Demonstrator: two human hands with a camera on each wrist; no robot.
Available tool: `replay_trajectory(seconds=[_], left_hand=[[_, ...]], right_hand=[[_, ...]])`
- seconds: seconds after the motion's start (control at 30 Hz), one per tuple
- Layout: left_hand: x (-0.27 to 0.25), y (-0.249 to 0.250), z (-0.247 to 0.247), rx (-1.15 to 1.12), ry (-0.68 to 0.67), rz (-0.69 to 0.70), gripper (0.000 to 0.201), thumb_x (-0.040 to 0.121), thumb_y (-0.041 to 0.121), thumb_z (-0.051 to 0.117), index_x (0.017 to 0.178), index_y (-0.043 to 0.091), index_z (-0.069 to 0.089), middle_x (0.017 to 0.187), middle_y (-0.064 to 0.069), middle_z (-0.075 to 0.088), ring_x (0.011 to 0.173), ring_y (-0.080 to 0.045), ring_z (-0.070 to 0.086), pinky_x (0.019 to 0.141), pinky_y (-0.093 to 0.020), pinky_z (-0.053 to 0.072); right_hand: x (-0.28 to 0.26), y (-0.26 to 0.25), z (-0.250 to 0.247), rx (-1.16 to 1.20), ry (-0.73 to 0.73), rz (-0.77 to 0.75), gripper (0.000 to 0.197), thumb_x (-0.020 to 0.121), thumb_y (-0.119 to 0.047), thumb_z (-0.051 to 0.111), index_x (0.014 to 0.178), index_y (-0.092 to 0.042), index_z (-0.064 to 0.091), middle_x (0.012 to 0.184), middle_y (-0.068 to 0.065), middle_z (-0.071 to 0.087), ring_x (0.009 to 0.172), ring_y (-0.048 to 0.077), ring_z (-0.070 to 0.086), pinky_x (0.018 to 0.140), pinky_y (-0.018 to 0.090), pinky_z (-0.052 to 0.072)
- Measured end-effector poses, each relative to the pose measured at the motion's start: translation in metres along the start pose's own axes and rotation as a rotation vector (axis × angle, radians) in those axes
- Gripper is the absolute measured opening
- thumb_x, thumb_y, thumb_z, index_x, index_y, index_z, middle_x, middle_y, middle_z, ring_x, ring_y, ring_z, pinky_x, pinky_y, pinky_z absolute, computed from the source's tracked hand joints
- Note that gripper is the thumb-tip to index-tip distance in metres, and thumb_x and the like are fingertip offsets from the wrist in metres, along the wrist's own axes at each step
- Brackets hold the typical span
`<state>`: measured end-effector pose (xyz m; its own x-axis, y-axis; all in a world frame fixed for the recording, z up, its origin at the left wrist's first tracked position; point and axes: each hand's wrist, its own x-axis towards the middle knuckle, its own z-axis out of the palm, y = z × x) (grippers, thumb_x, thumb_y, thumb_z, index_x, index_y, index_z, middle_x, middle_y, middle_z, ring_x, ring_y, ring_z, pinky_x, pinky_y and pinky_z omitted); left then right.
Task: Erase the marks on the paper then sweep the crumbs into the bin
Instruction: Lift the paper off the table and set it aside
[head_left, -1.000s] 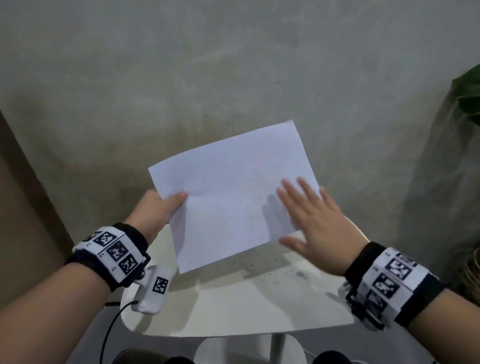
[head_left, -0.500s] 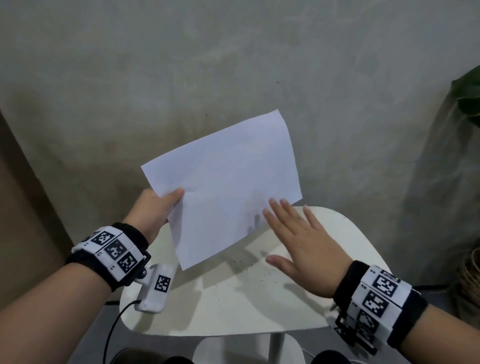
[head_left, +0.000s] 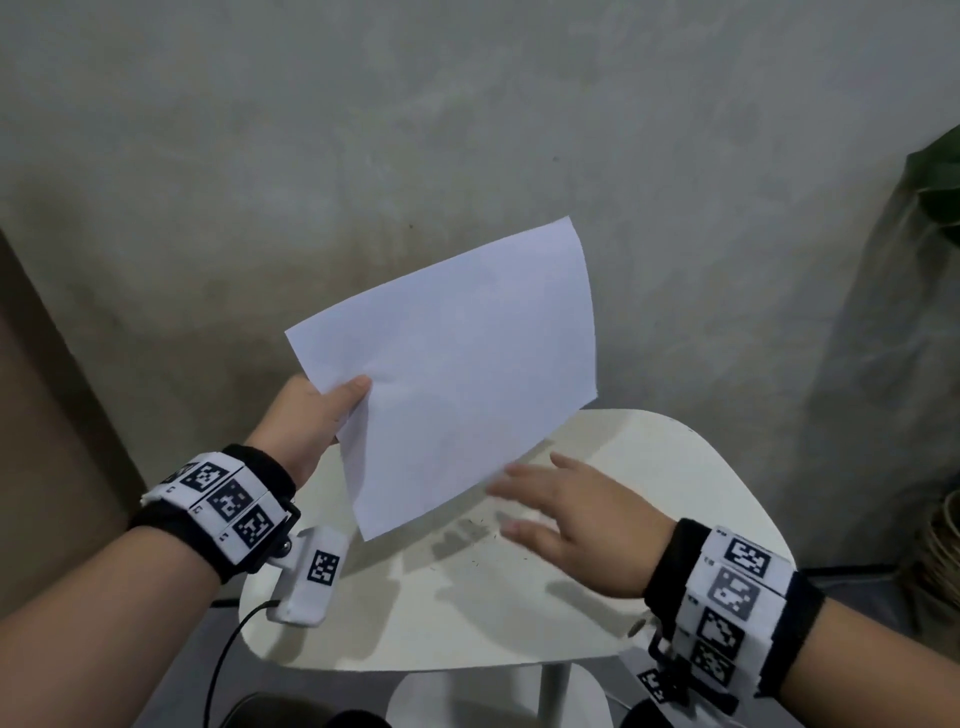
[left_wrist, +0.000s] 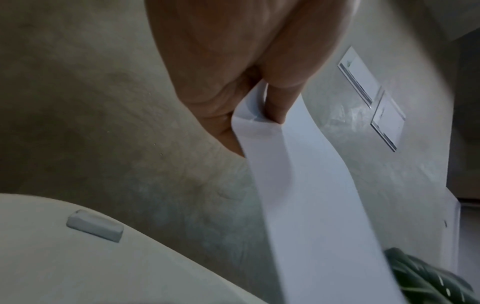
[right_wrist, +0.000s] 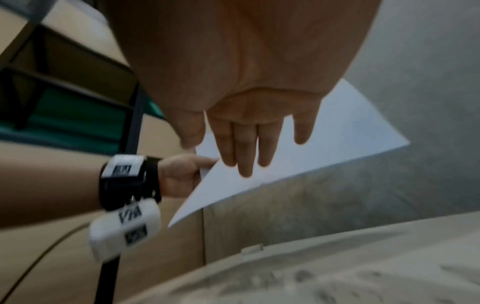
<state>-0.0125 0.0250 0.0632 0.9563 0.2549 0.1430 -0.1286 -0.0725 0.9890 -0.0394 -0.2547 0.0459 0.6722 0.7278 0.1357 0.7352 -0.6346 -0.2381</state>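
**Careful now: loose crumbs, and no bin in sight**

Right now the left hand (head_left: 311, 421) pinches the paper (head_left: 457, 374) by its near-left edge, thumb on top and fingers curled behind, and holds the sheet tilted in the air above the white table (head_left: 701, 467). It looks blank from where I stand; I can make out no marks on it. The right hand (head_left: 566, 514) holds nothing, fingers straight and spread, low over the tabletop just beside the sheet's lower edge. Dark crumbs (head_left: 475, 525) lie scattered on the table between the two hands. A small eraser (left_wrist: 94, 226) sits near the table's rim.

What worries me is the sweep. I cannot see a bin anywhere, so a brisk stroke of that flat palm would likely send the crumbs over the edge onto the floor. They are fine and dry-looking, so the hanging paper could also fan them about if it swings. The one-edge pinch lets the sheet droop; it may crease.
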Motion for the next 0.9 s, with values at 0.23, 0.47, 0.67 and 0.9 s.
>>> replay_trajectory(seconds=[0.23,0.47,0.67,0.9], left_hand=[[-0.001,0.007,-0.002,0.045,-0.139,0.012,0.038,0.084,0.031,0.066,0.119,0.017,0.066,0.119,-0.004,0.071,0.114,-0.03,0.065,0.104,-0.056,0.043],[0.013,0.002,0.012,0.128,-0.194,-0.064,0.018,0.096,0.017,0.063,0.113,0.016,0.067,0.111,-0.002,0.074,0.105,-0.025,0.069,0.096,-0.045,0.051],[0.035,-0.018,0.025,0.309,-0.094,-0.081,0.01,0.098,0.005,0.056,0.095,0.013,0.062,0.087,-0.006,0.069,0.077,-0.022,0.062,0.068,-0.031,0.05],[0.047,-0.055,0.045,1.223,-0.518,-0.068,0.043,0.1,0.039,0.051,0.135,0.014,0.053,0.137,-0.005,0.054,0.122,-0.02,0.053,0.097,-0.026,0.04]], right_hand=[[0.018,0.066,-0.047,0.412,0.79,0.433,0.094,0.078,-0.032,0.077,0.151,-0.014,0.02,0.156,0.005,0.023,0.145,0.02,0.021,0.117,0.037,0.021],[0.013,0.102,-0.059,1.303,0.191,0.524,0.055,0.067,-0.014,0.081,0.117,-0.001,0.062,0.103,0.011,0.074,0.084,0.023,0.073,0.073,0.032,0.06],[0.018,0.126,-0.053,1.293,0.481,0.703,0.022,0.096,0.0,0.049,0.115,-0.003,0.06,0.096,0.012,0.07,0.081,0.027,0.068,0.082,0.041,0.055],[0.0,0.181,-0.058,0.811,0.607,1.174,0.031,0.097,-0.014,0.048,0.123,0.002,0.053,0.106,0.018,0.061,0.103,0.031,0.057,0.092,0.036,0.047]])
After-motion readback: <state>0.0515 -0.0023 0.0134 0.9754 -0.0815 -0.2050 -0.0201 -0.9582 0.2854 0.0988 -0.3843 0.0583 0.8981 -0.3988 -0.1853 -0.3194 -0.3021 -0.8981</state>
